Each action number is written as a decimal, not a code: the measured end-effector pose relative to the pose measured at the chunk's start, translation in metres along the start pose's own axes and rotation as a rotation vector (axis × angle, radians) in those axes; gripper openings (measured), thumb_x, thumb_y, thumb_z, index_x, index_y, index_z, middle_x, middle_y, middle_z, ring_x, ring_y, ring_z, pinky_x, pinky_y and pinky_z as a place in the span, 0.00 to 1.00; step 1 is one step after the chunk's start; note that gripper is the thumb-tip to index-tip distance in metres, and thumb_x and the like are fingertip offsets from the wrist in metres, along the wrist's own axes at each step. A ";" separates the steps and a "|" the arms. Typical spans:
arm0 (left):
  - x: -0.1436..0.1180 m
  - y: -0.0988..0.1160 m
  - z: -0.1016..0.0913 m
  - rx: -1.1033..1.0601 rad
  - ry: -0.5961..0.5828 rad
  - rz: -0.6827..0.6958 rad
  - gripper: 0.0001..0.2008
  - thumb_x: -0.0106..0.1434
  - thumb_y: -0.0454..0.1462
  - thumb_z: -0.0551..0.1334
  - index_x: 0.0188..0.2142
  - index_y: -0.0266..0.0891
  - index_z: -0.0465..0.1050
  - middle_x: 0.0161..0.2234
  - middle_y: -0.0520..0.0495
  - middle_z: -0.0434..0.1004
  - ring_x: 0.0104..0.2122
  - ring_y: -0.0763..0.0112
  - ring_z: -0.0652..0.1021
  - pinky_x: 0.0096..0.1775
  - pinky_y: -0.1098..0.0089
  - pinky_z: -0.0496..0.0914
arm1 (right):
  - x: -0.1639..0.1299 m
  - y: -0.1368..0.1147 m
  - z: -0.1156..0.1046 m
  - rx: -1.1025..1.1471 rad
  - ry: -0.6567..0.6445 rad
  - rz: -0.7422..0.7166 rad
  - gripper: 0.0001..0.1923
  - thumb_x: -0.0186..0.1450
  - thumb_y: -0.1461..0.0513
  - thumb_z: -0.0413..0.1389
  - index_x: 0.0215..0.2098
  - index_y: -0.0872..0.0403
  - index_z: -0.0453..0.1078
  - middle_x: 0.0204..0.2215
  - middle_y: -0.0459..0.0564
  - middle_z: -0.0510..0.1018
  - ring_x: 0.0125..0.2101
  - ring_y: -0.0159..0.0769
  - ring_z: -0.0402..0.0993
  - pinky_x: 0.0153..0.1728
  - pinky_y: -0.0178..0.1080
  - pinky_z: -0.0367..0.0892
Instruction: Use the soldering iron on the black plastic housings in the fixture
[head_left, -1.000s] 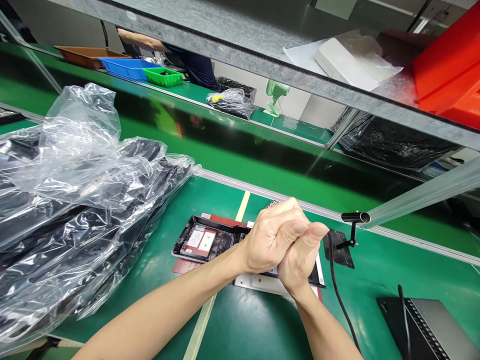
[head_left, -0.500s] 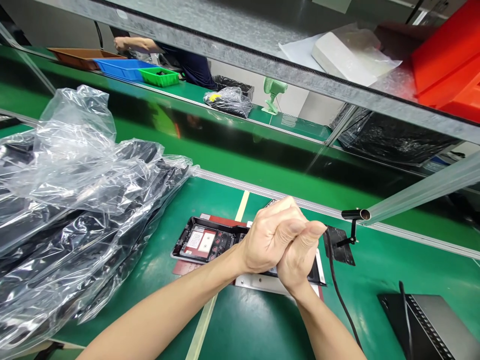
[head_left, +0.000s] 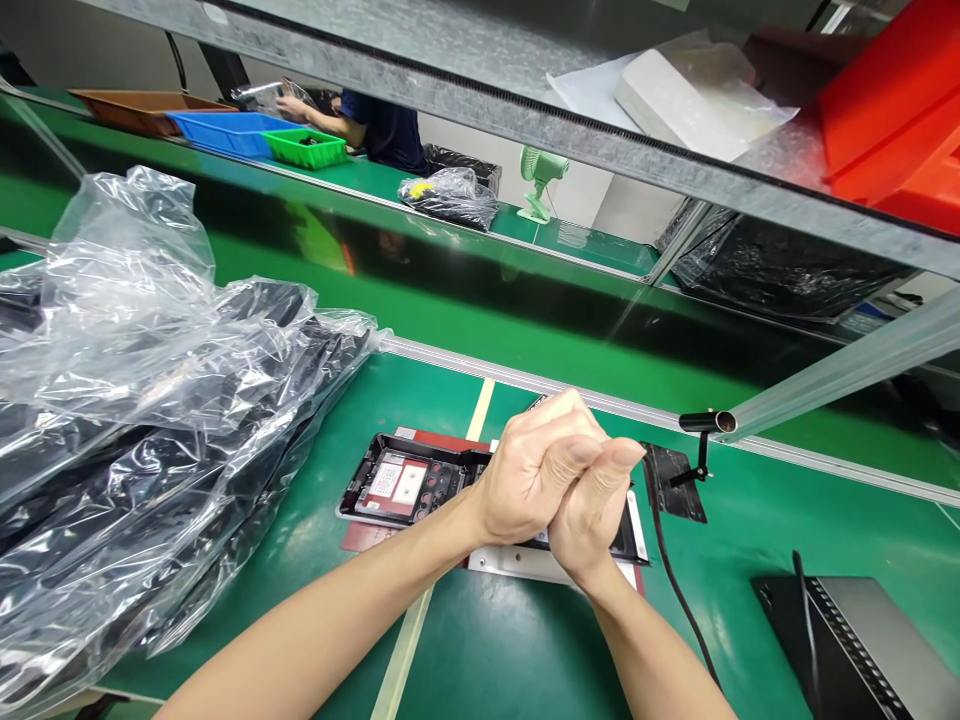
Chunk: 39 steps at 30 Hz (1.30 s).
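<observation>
- The left hand (head_left: 529,478) and the right hand (head_left: 592,505) are pressing together above the green bench mat (head_left: 517,650), the left fingers curling over the right ones in a tight clasp; whether anything is sitting inside that clasp cannot be told.
- Directly beneath the hands a flat black plastic housing with an open inner face (head_left: 405,480) is lying on the mat, its right half hiding behind the wrists.
- The housing's exposed left part is showing a raised black rim, a red panel with two white labels, and a cluster of small round holes beside them.
- It is resting on a thin dark red sheet (head_left: 360,535) and a pale grey metal plate (head_left: 510,565), whose edges are sticking out along the near side.
- A pale yellow line (head_left: 484,410) on the mat is running under the housing towards the far rail.
- A black cable (head_left: 675,590) is trailing from just right of the hands towards the near edge, passing a small black bracket with a short dark tube (head_left: 697,455).
- A large crumpled clear plastic bag over black parts (head_left: 150,400) is lying well to the left.
- A black and grey flat device (head_left: 847,640) is sitting at the near right.
- Across the far bench, another person's arm (head_left: 319,115) is reaching beside a blue tray (head_left: 217,130) and a green tray (head_left: 304,150).
</observation>
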<state>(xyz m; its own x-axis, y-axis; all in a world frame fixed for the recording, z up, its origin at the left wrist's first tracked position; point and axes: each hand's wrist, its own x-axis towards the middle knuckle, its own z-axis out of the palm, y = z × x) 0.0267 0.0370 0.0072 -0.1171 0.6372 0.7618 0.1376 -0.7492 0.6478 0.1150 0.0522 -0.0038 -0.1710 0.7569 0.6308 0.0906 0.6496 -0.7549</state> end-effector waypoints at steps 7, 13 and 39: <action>-0.001 -0.001 0.000 0.007 0.008 -0.011 0.24 0.76 0.47 0.48 0.32 0.36 0.73 0.30 0.43 0.75 0.33 0.66 0.73 0.35 0.64 0.68 | 0.002 -0.003 0.001 -0.020 -0.004 -0.010 0.31 0.76 0.46 0.36 0.19 0.51 0.53 0.15 0.40 0.59 0.17 0.28 0.52 0.19 0.36 0.50; -0.001 -0.001 0.000 0.004 0.017 -0.005 0.23 0.76 0.46 0.49 0.32 0.36 0.73 0.28 0.43 0.74 0.33 0.65 0.73 0.35 0.63 0.68 | 0.002 -0.002 0.001 -0.022 -0.005 -0.008 0.31 0.76 0.46 0.36 0.19 0.51 0.54 0.15 0.40 0.59 0.17 0.28 0.53 0.19 0.36 0.52; -0.002 -0.002 0.001 0.015 0.031 0.009 0.23 0.76 0.46 0.49 0.32 0.35 0.73 0.30 0.43 0.75 0.33 0.66 0.73 0.35 0.64 0.67 | 0.004 -0.003 0.002 0.047 -0.023 -0.047 0.30 0.77 0.48 0.36 0.21 0.52 0.56 0.16 0.40 0.61 0.18 0.28 0.54 0.19 0.36 0.53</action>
<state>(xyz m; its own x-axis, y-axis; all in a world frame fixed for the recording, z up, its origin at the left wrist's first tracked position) 0.0279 0.0371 0.0044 -0.1462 0.6240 0.7676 0.1536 -0.7522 0.6407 0.1124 0.0533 0.0002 -0.1964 0.7234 0.6619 0.0355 0.6799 -0.7325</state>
